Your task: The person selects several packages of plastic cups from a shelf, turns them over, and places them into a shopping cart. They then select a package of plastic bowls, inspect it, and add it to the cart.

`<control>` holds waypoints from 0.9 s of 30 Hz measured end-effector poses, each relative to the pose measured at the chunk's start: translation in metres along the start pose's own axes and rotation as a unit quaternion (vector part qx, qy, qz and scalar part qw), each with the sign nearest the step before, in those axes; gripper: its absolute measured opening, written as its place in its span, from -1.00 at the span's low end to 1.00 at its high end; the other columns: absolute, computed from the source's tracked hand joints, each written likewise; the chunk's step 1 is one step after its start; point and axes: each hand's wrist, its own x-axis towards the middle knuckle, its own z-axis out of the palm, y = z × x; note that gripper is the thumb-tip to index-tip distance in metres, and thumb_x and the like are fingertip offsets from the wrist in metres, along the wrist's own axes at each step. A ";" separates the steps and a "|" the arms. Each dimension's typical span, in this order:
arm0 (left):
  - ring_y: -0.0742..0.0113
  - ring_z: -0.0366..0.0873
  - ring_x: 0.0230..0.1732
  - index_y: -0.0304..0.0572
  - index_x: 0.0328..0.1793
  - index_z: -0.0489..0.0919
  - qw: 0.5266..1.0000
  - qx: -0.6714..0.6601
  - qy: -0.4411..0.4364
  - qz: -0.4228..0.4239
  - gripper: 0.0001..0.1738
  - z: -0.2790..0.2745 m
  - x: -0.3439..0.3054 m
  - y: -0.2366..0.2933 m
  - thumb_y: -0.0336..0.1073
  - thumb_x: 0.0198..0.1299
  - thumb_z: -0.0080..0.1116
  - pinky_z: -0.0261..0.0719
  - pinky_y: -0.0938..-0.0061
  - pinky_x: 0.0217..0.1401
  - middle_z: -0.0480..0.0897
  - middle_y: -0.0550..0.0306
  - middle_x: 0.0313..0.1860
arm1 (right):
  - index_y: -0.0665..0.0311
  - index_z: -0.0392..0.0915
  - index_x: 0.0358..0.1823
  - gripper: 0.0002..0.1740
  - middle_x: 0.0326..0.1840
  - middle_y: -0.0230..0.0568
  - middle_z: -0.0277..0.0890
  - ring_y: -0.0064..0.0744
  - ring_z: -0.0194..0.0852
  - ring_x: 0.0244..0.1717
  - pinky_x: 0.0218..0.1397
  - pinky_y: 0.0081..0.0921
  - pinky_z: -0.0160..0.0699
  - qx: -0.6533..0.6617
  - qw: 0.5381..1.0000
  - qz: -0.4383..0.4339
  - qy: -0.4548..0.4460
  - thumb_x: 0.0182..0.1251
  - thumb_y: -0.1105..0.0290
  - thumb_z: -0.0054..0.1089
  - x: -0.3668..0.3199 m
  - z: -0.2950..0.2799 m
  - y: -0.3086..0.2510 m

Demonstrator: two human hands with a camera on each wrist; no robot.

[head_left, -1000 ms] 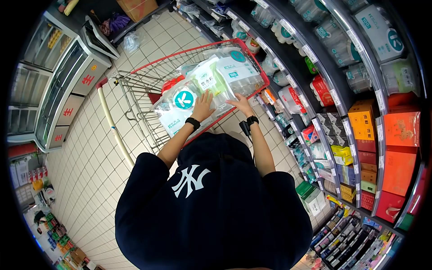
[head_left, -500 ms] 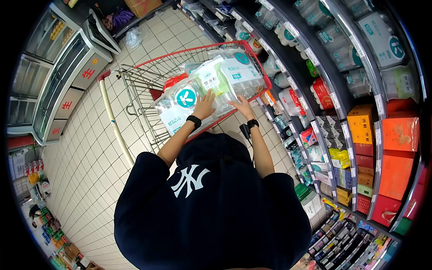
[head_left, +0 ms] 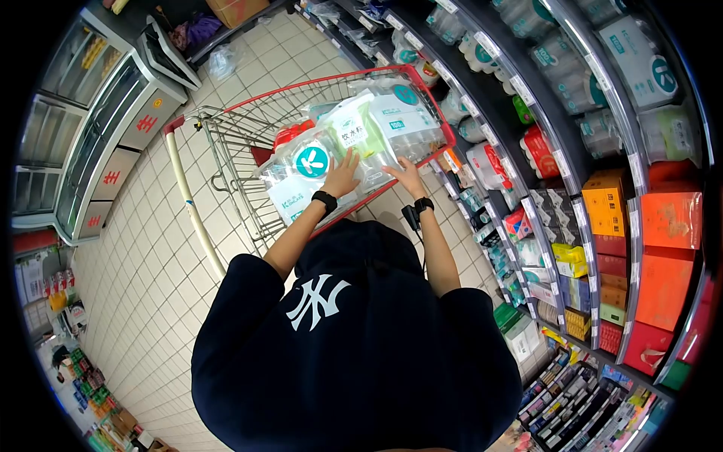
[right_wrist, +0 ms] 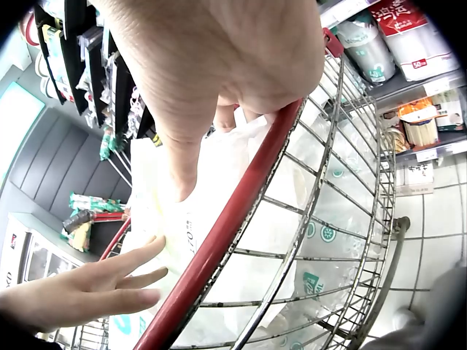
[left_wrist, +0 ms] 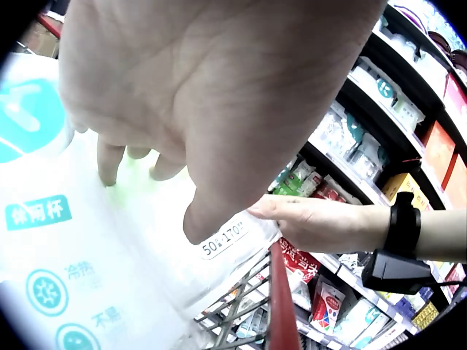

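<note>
A clear bag of drinking cups with a green-and-white label [head_left: 363, 132] lies tilted in a red-rimmed wire shopping cart [head_left: 279, 89]. My left hand [head_left: 343, 175] rests on its near part, fingers pointing away from me and slightly spread. At the bag's near right edge is my right hand [head_left: 407, 179], its thumb lying along the plastic; in the right wrist view this hand [right_wrist: 219, 65] reaches over the red rim. To the left lies a bag with a round teal K logo [head_left: 310, 163], and to the right a similar white-and-teal pack [head_left: 403, 113].
Red packaging [head_left: 292, 135] shows behind the bags. The cart's pale handle [head_left: 183, 188] is at the left. Shelves of cups and boxes [head_left: 602, 203] curve along the right. Across the tiled floor [head_left: 143, 294] stand glass-fronted cabinets [head_left: 113, 135]. A clear plastic bag [head_left: 222, 62] lies farther ahead.
Both hands stay at the green-labelled bag. The cart appears a little farther right in the head view than a second ago.
</note>
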 end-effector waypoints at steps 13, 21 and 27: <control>-0.01 0.09 0.47 -0.25 0.33 0.35 0.983 -0.071 -0.166 0.028 -0.21 -0.010 -0.031 0.011 0.22 0.16 0.01 -0.17 -0.13 0.49 0.23 -0.20 0.41 | 0.48 0.51 -0.10 -0.38 -0.08 0.02 0.56 -0.25 0.49 -0.01 0.12 -0.39 0.38 0.028 0.999 0.038 -0.021 -0.03 0.09 0.47 -0.005 -0.004 -0.016; 0.02 -0.02 0.52 -0.18 0.34 0.37 0.976 -0.083 -0.193 0.051 -0.18 0.001 -0.034 0.006 0.22 0.07 0.14 -0.33 -0.18 0.48 0.20 -0.22 0.43 | 0.42 0.52 -0.23 -0.47 -0.25 -0.23 0.53 -0.48 0.41 -0.17 -0.03 -0.50 0.37 0.018 1.000 0.007 0.002 -0.01 0.09 0.47 -0.003 -0.004 -0.005; 0.05 -0.03 0.53 -0.14 0.39 0.32 0.972 -0.095 -0.212 0.039 -0.03 0.010 -0.027 -0.002 0.39 -0.01 0.11 -0.38 -0.19 0.48 0.18 -0.17 0.46 | 0.42 0.52 -0.23 -0.46 -0.24 -0.22 0.52 -0.47 0.40 -0.18 -0.03 -0.51 0.37 0.041 0.998 0.038 -0.026 -0.03 0.10 0.48 0.000 -0.004 -0.005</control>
